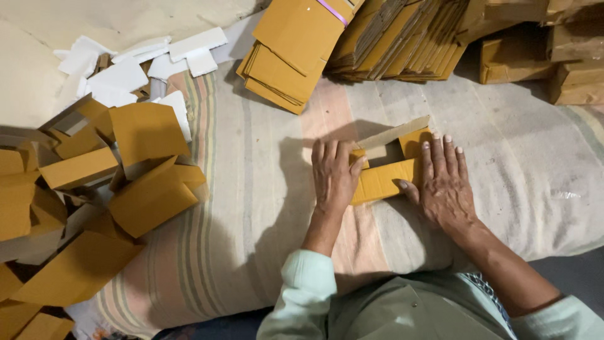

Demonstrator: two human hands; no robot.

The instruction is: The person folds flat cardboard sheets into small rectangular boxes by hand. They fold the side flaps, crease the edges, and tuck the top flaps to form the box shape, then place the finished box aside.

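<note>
Box (384, 173) betw. hands; folded boxes (126, 189) left, flat stacks (352, 38) behind.

the left hand (333, 173) and right hand (443, 182) cover both ends of the small box (384, 170), so its side flaps can't be seen. the flat stack (296, 50) at 12 o'clock runs off the top edge. the folded-box pile (82, 208) at 9 o'clock is cut off by the left edge. brown cartons (566, 56) at 2 o'clock sit in shadow, too dark for detail.
</note>
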